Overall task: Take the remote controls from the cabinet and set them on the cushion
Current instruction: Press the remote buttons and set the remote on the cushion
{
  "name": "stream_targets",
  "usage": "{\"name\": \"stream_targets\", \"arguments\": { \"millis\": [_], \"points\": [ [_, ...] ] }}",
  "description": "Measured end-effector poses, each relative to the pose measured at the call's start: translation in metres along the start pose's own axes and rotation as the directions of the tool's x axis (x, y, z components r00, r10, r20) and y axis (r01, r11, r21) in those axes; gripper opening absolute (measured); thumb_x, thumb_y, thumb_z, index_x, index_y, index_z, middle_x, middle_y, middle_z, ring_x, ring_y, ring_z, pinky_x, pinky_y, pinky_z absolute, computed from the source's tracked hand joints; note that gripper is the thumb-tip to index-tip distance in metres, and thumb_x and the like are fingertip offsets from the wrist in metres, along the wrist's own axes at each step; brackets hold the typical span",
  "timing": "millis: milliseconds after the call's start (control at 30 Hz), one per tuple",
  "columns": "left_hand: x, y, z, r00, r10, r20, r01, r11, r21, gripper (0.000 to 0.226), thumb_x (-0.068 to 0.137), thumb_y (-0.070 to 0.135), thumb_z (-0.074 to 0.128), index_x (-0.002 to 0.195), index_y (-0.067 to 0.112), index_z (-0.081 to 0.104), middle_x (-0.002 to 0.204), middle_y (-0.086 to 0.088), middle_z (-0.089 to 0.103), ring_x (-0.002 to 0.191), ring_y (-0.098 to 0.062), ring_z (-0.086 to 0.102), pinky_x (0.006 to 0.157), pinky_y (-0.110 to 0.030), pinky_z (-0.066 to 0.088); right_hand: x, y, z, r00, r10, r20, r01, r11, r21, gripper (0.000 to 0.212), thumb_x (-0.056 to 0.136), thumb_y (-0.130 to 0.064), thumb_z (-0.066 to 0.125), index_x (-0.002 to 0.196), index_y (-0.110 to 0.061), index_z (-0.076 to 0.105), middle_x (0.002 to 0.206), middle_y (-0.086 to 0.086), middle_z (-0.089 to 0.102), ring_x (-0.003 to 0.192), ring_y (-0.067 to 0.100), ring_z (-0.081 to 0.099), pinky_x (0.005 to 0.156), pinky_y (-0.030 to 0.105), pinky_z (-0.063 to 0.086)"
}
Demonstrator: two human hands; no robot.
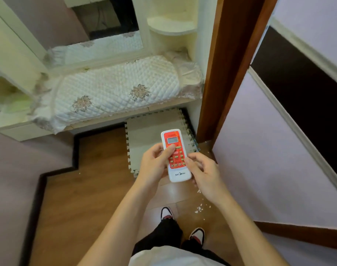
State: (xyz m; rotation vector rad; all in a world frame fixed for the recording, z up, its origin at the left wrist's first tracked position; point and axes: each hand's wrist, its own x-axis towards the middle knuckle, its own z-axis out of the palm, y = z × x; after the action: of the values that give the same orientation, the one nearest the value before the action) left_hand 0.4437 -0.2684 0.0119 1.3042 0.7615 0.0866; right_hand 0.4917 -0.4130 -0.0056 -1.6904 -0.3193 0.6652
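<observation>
A white remote control (175,148) with a red button face and a small grey screen is held upright in front of me, above the floor. My left hand (154,166) grips its left side, thumb on the buttons. My right hand (204,173) holds its lower right edge. The quilted white cushion (115,89) with floral patches lies on a low cream bench ahead, nothing on it. A cream cabinet (171,27) with a curved shelf stands behind the cushion at the right. No other remote is in sight.
A beige foam puzzle mat (154,129) lies on the wooden floor below the bench. A brown door frame (221,73) stands at the right. White flakes (200,208) are scattered on the floor near my shoes (196,235).
</observation>
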Motion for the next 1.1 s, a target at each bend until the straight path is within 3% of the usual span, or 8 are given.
{"name": "stream_targets", "arguments": {
  "millis": [200, 533, 667, 900, 1100],
  "points": [
    [0.042, 0.007, -0.019, 0.996, -0.012, -0.088, 0.008, 0.999, -0.044, 0.019, 0.097, 0.027, 0.064, 0.109, 0.012, 0.069, 0.095, -0.004, 0.08, 0.087, -0.022, 0.078, 0.067, -0.029, 0.062, 0.056, -0.006, 0.012, 0.995, 0.013, 0.096, -0.01, 0.999, -0.038, 0.02, 0.1, -0.024, 0.054, 0.111, -0.013, 0.066, 0.087, -0.004, 0.074, 0.06, -0.006, 0.065, 0.05, 0.009, 0.044],
    [0.179, 0.059, -0.066, 0.987, -0.039, -0.158, 0.02, 0.993, -0.119, 0.021, 0.095, 0.026, 0.068, 0.108, 0.01, 0.071, 0.097, -0.008, 0.08, 0.085, -0.022, 0.077, 0.071, -0.034, 0.062, 0.208, -0.046, 0.052, 0.984, 0.006, 0.179, 0.009, 0.997, -0.082, 0.014, 0.1, -0.018, 0.053, 0.106, -0.015, 0.065, 0.063, -0.011, 0.07, 0.052, -0.002, 0.061, 0.048, 0.013, 0.043],
    [0.233, 0.088, -0.086, 0.986, -0.041, -0.159, 0.019, 0.99, -0.138, 0.02, 0.094, 0.027, 0.069, 0.107, 0.011, 0.072, 0.097, -0.007, 0.08, 0.086, -0.024, 0.077, 0.076, -0.037, 0.061, 0.271, -0.059, 0.066, 0.987, -0.009, 0.161, 0.037, 0.984, -0.173, 0.014, 0.099, -0.031, 0.055, 0.105, -0.025, 0.067, 0.066, -0.004, 0.069, 0.051, 0.007, 0.054, 0.049, 0.029, 0.044],
    [0.31, 0.121, -0.1, 0.991, -0.055, -0.123, 0.038, 0.99, -0.135, 0.022, 0.094, 0.026, 0.07, 0.11, 0.011, 0.073, 0.099, -0.008, 0.079, 0.087, -0.024, 0.076, 0.07, -0.033, 0.06, 0.345, -0.073, 0.075, 0.988, 0.018, 0.155, 0.01, 0.983, -0.182, 0.014, 0.1, -0.03, 0.054, 0.108, -0.026, 0.065, 0.064, -0.012, 0.069, 0.052, 0.002, 0.055, 0.049, 0.018, 0.042],
    [0.365, 0.131, -0.096, 0.991, -0.099, -0.092, 0.088, 0.989, -0.119, 0.017, 0.096, 0.025, 0.067, 0.109, 0.017, 0.073, 0.098, -0.005, 0.08, 0.086, -0.02, 0.076, 0.077, -0.035, 0.059, 0.4, -0.067, 0.068, 0.987, 0.049, 0.156, -0.016, 0.979, -0.205, 0.016, 0.1, -0.029, 0.053, 0.11, -0.025, 0.064, 0.061, -0.011, 0.068, 0.049, 0.004, 0.054, 0.05, 0.023, 0.043]
  ]
}}
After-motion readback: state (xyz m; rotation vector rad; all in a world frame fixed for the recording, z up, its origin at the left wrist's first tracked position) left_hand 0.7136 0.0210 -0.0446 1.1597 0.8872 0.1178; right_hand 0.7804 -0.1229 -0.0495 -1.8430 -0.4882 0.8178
